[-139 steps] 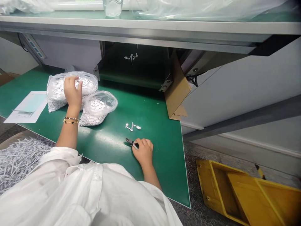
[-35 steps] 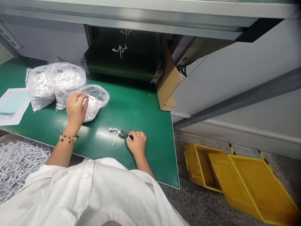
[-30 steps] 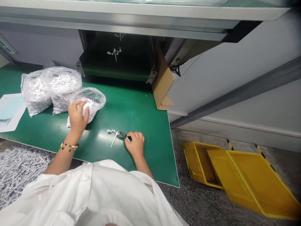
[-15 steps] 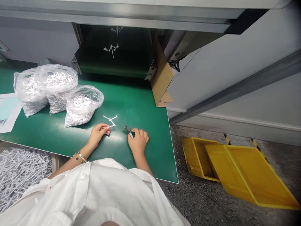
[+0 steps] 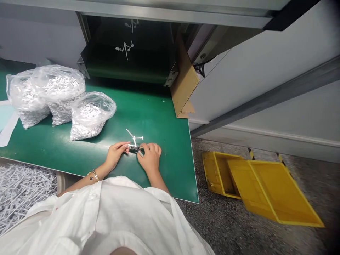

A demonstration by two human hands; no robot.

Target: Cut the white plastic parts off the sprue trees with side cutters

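My left hand (image 5: pixel 116 154) pinches one end of a white branched plastic sprue (image 5: pixel 134 138) above the green table. In my right hand (image 5: pixel 150 156) are small cutting pliers (image 5: pixel 140 153), their dark jaws at the lower branch of the sprue, close to my left fingertips. Whether the jaws are closed on the plastic is too small to tell. Left of my hands, a clear plastic bag (image 5: pixel 86 122) of small white discs stands on the table. Behind it is another clear bag (image 5: pixel 62 86) holding short white pieces, with a further bag (image 5: pixel 28 99) beside it.
A dark conveyor belt (image 5: pixel 106 67) carries two white sprues at the back. Cardboard (image 5: pixel 185 85) stands at its right side. White sprue scraps (image 5: pixel 26 191) fill a container at lower left. Yellow bins (image 5: pixel 265 187) sit on the floor to the right. A metal beam (image 5: pixel 159 16) crosses overhead.
My hands have come together. The sprue has moved right with my left hand and turned, while the pliers have moved left onto its lower branch. The view has shifted slightly.
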